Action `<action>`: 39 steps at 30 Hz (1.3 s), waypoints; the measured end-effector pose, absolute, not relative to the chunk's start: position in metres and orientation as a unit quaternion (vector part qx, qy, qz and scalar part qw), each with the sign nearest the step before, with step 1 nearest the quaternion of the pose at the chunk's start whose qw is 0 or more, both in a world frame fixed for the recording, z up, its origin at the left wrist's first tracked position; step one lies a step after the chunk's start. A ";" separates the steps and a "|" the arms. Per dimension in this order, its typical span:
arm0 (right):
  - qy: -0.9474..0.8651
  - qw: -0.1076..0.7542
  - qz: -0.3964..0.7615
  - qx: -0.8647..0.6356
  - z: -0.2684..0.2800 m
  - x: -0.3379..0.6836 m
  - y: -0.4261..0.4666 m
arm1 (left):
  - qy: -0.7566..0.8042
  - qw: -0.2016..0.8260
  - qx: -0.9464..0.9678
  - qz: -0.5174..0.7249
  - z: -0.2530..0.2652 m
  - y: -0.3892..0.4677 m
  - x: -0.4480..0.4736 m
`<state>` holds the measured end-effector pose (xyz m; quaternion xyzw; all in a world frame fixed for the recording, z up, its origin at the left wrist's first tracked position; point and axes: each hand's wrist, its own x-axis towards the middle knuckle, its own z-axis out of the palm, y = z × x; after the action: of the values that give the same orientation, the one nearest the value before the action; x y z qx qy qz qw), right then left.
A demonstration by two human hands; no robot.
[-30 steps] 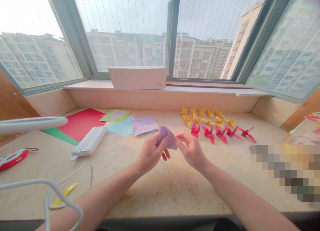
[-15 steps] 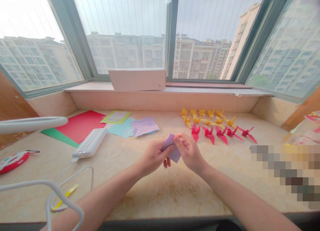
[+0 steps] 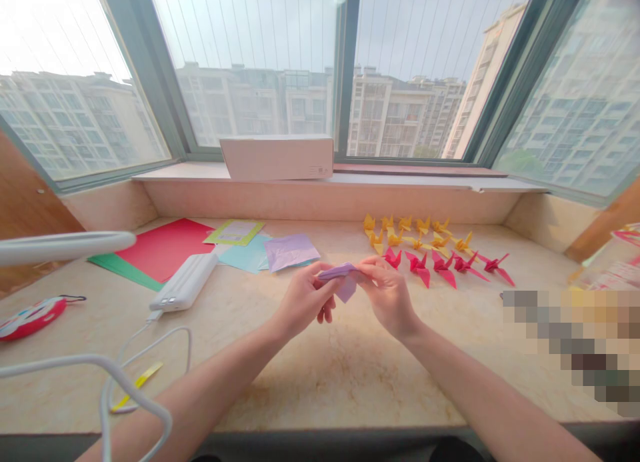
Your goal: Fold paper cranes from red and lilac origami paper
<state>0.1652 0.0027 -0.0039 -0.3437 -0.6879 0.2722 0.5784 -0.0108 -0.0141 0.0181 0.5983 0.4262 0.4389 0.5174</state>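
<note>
A small folded purple origami paper (image 3: 346, 288) is held up between my two hands, over the middle of the stone counter. My left hand (image 3: 306, 301) pinches its left side, thumb on the near face and the other fingers curled behind. On the right edge, the thumb and fingertips of my right hand (image 3: 387, 294) are closed. Some of the paper's folds are hidden by the fingers. Just beyond the hands lies a flat sheet of purple paper (image 3: 291, 251) on light blue sheets (image 3: 245, 254). Pink paper cranes (image 3: 444, 267) stand beyond my right hand, with yellow paper cranes (image 3: 417, 243) behind them.
Left of my hands lie red paper (image 3: 167, 249), green paper (image 3: 127, 273) and a white power bank (image 3: 184, 282) with a cable (image 3: 189, 345). A red-and-white object (image 3: 35, 319) is at far left. A white box (image 3: 277, 159) stands on the windowsill.
The purple paper has been tilted and raised slightly, so its top edge now faces me and less of its face shows. Both hands still grip it; the view has shifted slightly.
</note>
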 end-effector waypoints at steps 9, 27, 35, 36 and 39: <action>-0.748 0.567 0.186 -0.290 0.000 0.171 0.001 | 0.259 0.615 0.523 0.531 0.018 -0.015 -0.013; -0.654 0.608 0.284 -0.349 -0.003 0.168 0.007 | 0.271 0.566 0.565 0.536 0.014 -0.020 -0.005; -0.616 0.606 0.350 -0.362 0.000 0.165 0.004 | 0.306 0.551 0.579 0.517 0.007 -0.012 -0.003; -0.612 0.605 0.351 -0.368 0.001 0.165 0.004 | 0.305 0.547 0.588 0.512 0.007 -0.012 -0.003; -0.596 0.609 0.358 -0.382 0.000 0.164 0.004 | 0.303 0.538 0.604 0.504 0.007 -0.012 -0.003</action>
<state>0.1639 0.0042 0.0001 -0.3819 -0.5960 0.3578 0.6090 -0.0031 -0.0122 0.0074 0.6042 0.3028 0.5038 0.5380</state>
